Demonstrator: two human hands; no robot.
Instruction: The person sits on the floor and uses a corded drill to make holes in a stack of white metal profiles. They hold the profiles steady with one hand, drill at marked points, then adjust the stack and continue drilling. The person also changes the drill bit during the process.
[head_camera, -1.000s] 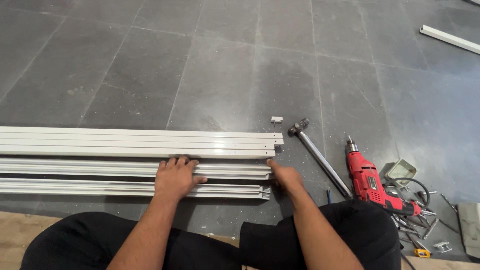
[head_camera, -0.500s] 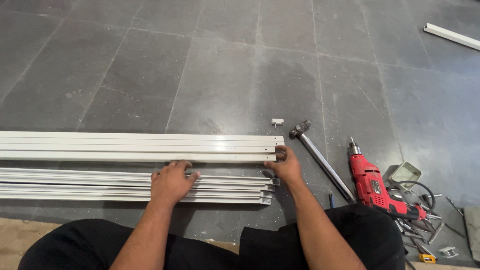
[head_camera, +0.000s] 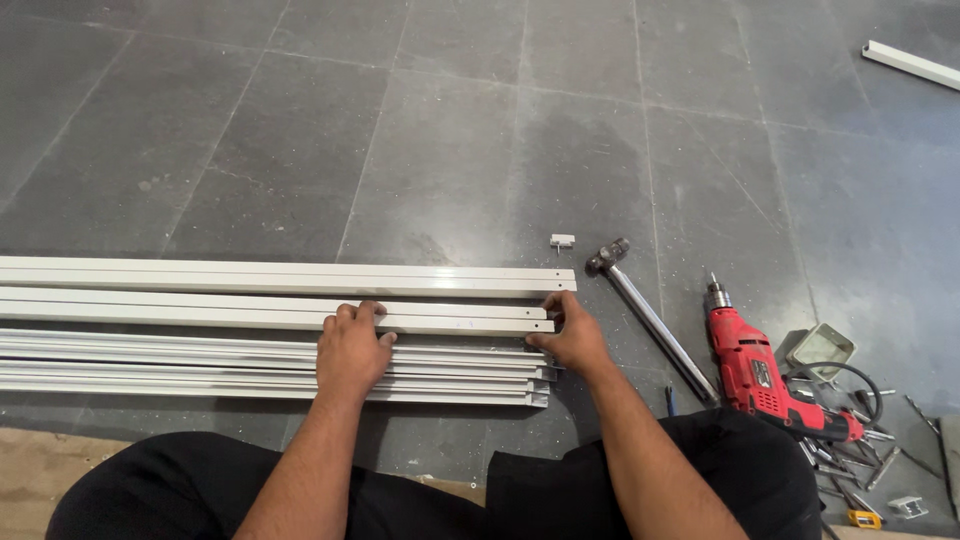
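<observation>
While the left hand (head_camera: 352, 350) presses flat and the right hand (head_camera: 572, 335) pinches its end, the long white profile (head_camera: 200, 314) on the floor (head_camera: 450, 130) looks light, stiff, slippery, best gripped mid-length.

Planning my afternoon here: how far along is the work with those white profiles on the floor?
Done: one white profile lies apart at the top, with more profiles stacked nearer the person. In hand: the left hand rests on the second profile and the right hand is at its end. Left: the red drill and hammer lie untouched.
</observation>
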